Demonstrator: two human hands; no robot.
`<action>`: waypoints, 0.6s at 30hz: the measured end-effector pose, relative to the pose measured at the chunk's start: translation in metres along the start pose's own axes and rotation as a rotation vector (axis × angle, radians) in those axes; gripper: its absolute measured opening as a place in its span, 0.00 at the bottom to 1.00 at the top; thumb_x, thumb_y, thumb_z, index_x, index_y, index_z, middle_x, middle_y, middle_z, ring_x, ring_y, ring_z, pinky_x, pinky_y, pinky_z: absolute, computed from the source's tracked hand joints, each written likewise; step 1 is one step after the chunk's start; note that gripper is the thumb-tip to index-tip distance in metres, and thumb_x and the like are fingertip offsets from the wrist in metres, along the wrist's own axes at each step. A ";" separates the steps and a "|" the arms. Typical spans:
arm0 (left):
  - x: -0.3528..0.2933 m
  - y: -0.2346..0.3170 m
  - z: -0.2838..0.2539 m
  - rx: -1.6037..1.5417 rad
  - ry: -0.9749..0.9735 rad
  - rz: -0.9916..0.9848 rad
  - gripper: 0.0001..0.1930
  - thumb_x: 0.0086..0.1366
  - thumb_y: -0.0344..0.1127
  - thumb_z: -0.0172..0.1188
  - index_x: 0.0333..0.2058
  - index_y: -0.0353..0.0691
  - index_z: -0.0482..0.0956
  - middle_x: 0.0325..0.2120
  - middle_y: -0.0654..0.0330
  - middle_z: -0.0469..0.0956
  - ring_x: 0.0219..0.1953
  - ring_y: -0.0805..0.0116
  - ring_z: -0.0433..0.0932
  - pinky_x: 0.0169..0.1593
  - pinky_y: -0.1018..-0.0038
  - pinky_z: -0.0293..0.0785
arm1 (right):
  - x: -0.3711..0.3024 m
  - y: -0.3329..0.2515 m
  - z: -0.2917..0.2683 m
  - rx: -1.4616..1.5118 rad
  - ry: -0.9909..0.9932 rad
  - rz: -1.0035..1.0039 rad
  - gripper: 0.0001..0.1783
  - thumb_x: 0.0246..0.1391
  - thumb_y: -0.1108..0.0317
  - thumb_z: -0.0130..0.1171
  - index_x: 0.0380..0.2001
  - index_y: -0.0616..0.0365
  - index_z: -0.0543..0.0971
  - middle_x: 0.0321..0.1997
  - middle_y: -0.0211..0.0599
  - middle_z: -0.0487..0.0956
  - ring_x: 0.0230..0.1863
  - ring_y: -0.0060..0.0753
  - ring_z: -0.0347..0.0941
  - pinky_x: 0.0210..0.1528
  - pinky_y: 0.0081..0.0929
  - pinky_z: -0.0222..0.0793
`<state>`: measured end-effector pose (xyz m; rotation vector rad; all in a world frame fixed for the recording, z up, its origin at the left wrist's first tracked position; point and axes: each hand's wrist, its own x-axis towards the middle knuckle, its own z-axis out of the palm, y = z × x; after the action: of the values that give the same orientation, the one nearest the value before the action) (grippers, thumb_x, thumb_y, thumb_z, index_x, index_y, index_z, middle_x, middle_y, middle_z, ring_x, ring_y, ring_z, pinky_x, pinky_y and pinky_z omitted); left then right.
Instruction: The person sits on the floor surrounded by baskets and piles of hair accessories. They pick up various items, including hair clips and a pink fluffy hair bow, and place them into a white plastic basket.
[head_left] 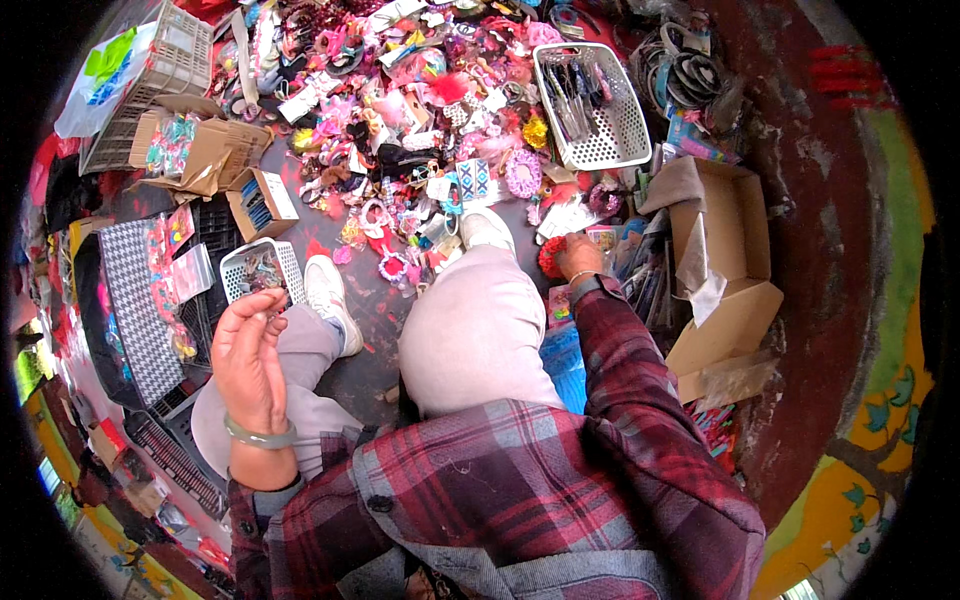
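Observation:
My left hand, with a pale bangle at the wrist, is raised over my left knee beside a small white basket. Its fingertips press together; whatever they hold, if anything, is too small to make out. To the right of my knee, my right hand reaches to the edge of the pile with its fingers closed on a fuzzy red scrunchie. White carded packaging lies just beyond it. Ahead of my shoes spreads a heap of hair accessories, including a pink-purple scrunchie.
A white perforated basket with dark carded items stands far right of the heap. Nearer on the right is an open cardboard box. At left are a grey crate, a cardboard box and a houndstooth-patterned panel.

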<state>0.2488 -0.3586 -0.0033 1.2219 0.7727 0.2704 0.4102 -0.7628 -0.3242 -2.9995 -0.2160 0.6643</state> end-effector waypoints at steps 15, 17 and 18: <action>0.001 -0.003 0.003 0.016 -0.007 -0.019 0.07 0.59 0.25 0.47 0.35 0.34 0.73 0.36 0.55 0.75 0.40 0.69 0.74 0.41 0.77 0.68 | 0.031 0.016 0.004 0.348 -0.297 0.008 0.10 0.41 0.66 0.60 0.28 0.58 0.77 0.25 0.40 0.77 0.27 0.38 0.74 0.28 0.34 0.70; 0.000 -0.002 0.005 0.005 -0.019 -0.016 0.07 0.59 0.25 0.46 0.35 0.34 0.73 0.36 0.55 0.75 0.40 0.68 0.74 0.41 0.77 0.68 | 0.041 0.036 0.013 0.717 -0.411 0.151 0.10 0.39 0.69 0.63 0.27 0.60 0.76 0.21 0.36 0.76 0.20 0.33 0.73 0.23 0.30 0.70; -0.001 -0.003 0.005 0.009 -0.023 -0.020 0.07 0.59 0.24 0.46 0.35 0.34 0.73 0.36 0.55 0.75 0.40 0.68 0.74 0.41 0.77 0.68 | 0.039 0.042 0.009 1.072 -0.381 0.292 0.06 0.43 0.72 0.59 0.27 0.61 0.76 0.22 0.32 0.75 0.17 0.26 0.71 0.19 0.26 0.68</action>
<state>0.2511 -0.3635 -0.0051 1.2235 0.7663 0.2363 0.4460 -0.7983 -0.3526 -1.8712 0.4387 0.9630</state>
